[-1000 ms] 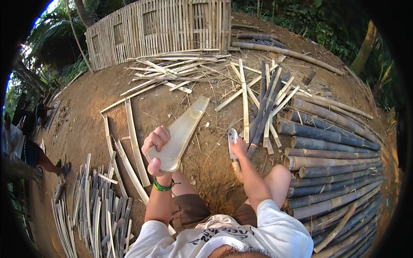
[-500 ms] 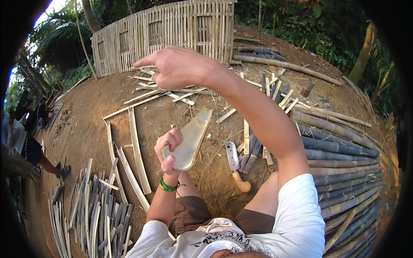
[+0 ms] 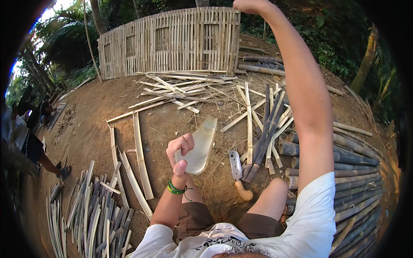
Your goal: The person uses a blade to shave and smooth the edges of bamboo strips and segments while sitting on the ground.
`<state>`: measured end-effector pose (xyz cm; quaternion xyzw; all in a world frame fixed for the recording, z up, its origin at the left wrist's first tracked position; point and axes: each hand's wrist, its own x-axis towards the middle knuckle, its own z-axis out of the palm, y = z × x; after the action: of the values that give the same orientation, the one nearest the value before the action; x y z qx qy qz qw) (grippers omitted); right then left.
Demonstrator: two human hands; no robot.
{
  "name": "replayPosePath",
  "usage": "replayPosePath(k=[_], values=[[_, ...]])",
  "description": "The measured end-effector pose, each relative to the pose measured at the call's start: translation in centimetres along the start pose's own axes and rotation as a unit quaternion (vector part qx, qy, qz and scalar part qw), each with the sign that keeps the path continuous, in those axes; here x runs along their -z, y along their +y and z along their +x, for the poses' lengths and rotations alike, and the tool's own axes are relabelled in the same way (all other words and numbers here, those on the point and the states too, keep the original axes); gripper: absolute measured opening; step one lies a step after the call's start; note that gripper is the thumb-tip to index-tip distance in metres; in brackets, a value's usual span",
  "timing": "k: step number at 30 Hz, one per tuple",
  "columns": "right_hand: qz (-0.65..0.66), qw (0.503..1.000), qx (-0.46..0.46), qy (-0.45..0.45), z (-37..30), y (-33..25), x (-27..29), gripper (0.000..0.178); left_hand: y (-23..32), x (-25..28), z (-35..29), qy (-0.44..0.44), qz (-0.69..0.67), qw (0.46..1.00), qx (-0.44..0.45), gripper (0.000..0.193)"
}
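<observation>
My left hand (image 3: pixel 180 150), with a green cord bracelet at its wrist, is closed on one side of a translucent, pale, tapered vessel-like piece (image 3: pixel 201 146). Its wide end faces me and its narrow end points away. My right arm is raised high, and the right hand (image 3: pixel 254 6) shows only in part at the top edge, its fingers mostly cut off from view. On the soil between my knees lies a broad-bladed knife (image 3: pixel 235 165) with holes in the blade and a curved wooden handle (image 3: pixel 243 191). Neither hand touches it.
Split bamboo strips (image 3: pixel 99 215) are heaped at the lower left, with more strips (image 3: pixel 172 92) farther off. Bamboo poles (image 3: pixel 357 189) are stacked on the right. A slatted bamboo panel (image 3: pixel 172 43) stands at the back. Another person (image 3: pixel 34 142) is at the far left.
My right hand, earlier in front of the panel with its index finger stretched out, has swung up and right to the top edge. My left hand keeps its hold, slightly farther right in view.
</observation>
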<state>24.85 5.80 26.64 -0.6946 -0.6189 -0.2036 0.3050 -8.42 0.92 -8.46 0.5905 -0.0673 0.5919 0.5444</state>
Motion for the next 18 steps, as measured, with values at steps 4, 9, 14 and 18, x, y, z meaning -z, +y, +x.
replayPosePath(k=[4,9,14,18], values=[[-0.02,0.988,0.15,-0.033,0.2,-9.1,-1.8,0.06,-0.9,-1.4,-0.1,-0.02,-0.009,1.0,0.0,0.051],[-0.065,0.991,0.119,-0.016,-2.0,-15.4,-1.8,0.067,-0.3,-1.7,0.4,-0.029,0.014,0.999,-0.01,0.052],[-0.066,0.97,-0.058,-0.226,-10.2,-8.6,-5.8,0.081,0.2,-0.8,1.1,-0.006,0.016,1.0,-0.008,0.054],[-0.106,0.953,-0.113,-0.26,-19.7,0.6,-10.4,0.071,-0.1,-1.3,1.3,0.003,-0.013,1.0,-0.001,0.054]])
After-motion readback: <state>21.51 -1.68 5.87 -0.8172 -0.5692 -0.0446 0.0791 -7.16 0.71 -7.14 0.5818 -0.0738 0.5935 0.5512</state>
